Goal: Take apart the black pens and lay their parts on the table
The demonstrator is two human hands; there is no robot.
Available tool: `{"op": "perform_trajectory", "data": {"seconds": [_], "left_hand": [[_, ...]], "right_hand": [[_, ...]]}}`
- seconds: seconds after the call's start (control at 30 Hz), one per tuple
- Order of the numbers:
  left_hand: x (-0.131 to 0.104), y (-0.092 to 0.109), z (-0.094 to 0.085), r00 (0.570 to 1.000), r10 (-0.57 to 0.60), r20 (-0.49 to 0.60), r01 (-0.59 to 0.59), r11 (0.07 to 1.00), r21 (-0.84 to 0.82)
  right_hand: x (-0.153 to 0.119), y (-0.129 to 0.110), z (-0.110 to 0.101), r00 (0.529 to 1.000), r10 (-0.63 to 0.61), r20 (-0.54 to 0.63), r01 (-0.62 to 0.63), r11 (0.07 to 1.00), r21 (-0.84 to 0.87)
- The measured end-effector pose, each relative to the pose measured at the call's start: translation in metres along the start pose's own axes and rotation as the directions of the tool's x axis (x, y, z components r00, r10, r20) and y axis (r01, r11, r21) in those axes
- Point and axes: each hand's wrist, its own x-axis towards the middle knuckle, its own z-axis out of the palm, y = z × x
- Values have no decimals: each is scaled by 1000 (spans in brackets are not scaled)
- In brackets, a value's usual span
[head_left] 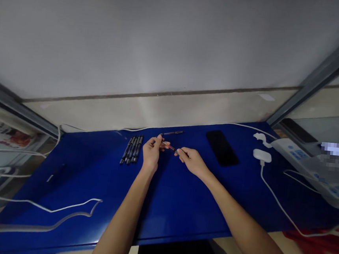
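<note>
Between both hands, above the blue table, is a slim pen (168,145) with a dark end and a reddish stretch along it. My left hand (152,149) pinches its left end, and my right hand (190,159) has thumb and fingers closed on its right end. Just beyond my left hand lies another pen (173,133), dark with a reddish middle. Several black pens (131,149) rest side by side to the left of my left hand. Fingers partly cover the ends of the held pen.
A black phone (222,148) lies right of my right hand. Farther right are a white charging case (262,155) on a cable and a white bag with blue print (300,156). White cables (61,208) cross the left side. A wall stands behind the blue table (180,207).
</note>
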Motion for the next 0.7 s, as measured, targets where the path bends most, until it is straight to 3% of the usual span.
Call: {"op": "perform_trajectory", "data": {"seconds": [0.27, 0.47, 0.7], "left_hand": [[-5, 1, 8, 998, -52, 24, 53, 998, -23], [-7, -2, 9, 996, -85, 16, 86, 994, -72], [-10, -2, 11, 996, -87, 11, 87, 994, -71]], "right_hand": [[1, 9, 7, 998, 9, -62, 0, 989, 146], [-3, 0, 3, 1000, -29, -1, 29, 999, -14], [-3, 3, 13, 997, -15, -81, 21, 997, 75]]}}
